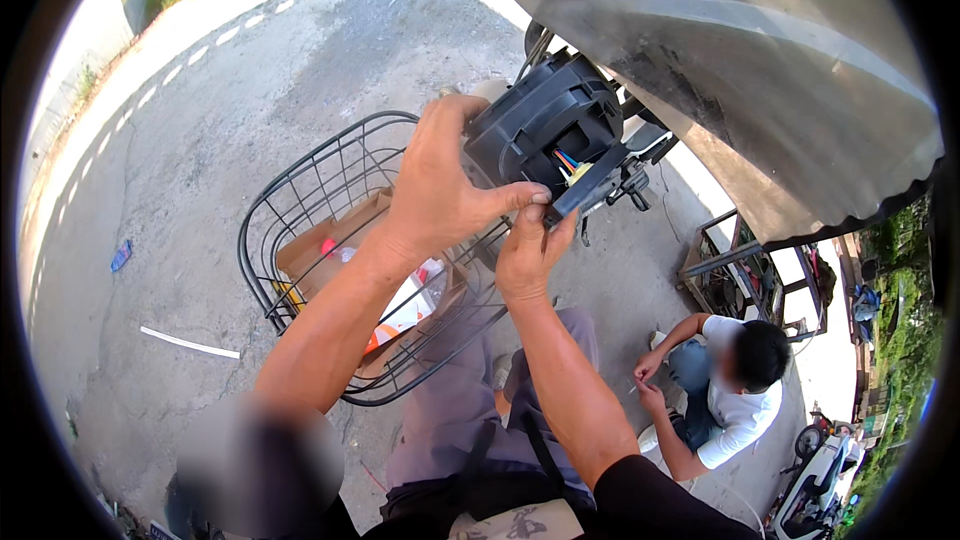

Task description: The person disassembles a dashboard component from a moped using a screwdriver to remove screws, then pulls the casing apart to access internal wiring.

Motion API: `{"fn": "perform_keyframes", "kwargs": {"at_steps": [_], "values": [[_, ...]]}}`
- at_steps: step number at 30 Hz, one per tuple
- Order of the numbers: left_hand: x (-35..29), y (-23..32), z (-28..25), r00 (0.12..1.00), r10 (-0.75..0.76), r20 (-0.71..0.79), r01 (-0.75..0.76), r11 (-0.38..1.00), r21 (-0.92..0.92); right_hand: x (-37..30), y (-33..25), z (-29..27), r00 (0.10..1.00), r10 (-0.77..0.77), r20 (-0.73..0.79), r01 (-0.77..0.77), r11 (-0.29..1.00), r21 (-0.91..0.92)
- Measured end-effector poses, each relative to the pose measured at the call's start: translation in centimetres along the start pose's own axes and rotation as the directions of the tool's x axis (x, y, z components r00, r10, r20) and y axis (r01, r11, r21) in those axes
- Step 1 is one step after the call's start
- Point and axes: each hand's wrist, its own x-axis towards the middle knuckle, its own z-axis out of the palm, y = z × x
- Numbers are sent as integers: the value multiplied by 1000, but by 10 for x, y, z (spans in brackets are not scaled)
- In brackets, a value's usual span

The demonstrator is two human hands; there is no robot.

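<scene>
A black plastic housing (550,115), ribbed and rounded at the back, is mounted on the front of a vehicle. Through an opening in it, coloured wires (568,162) and a pale connector (579,174) show. My left hand (435,185) is closed round the housing's left side, with the thumb stretched along its lower edge; its fingertips are partly hidden behind the housing. Just below, my right hand (532,252) pinches the housing's lower corner, its fingertips meeting my left thumb. Beneath my forearms sits a black wire basket (262,285).
In the basket, a cardboard box (305,245) holds a white-and-orange package (408,308). A large grey sheet (760,70) overhangs the upper right. A person in a white shirt (742,422) crouches at lower right, near a metal rack (735,260) and a parked scooter (815,490). A blurred shape (250,460) fills the lower left.
</scene>
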Motion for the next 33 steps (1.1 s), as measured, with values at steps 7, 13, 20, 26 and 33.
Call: {"fn": "perform_keyframes", "kwargs": {"at_steps": [7, 13, 20, 26, 33], "values": [[-3, -10, 6, 996, 81, -29, -82, 995, -56, -10, 23, -15, 998, 59, 13, -61, 983, 174], [-1, -11, 7, 977, 186, -105, -199, 971, -135, -9, 12, -15, 994, 105, 36, -110, 982, 154], [-5, -10, 0, 997, 15, 80, 1, 979, -203, -14, -25, -2, 983, 177, 45, -182, 964, 192], [-7, -13, 3, 996, 45, 78, -27, 977, -213, -15, -29, -5, 989, 145, 17, -145, 966, 215], [-6, -13, 0, 978, -198, 64, 208, 929, -307, -16, -19, 4, 994, 98, -47, -91, 987, 133]]}}
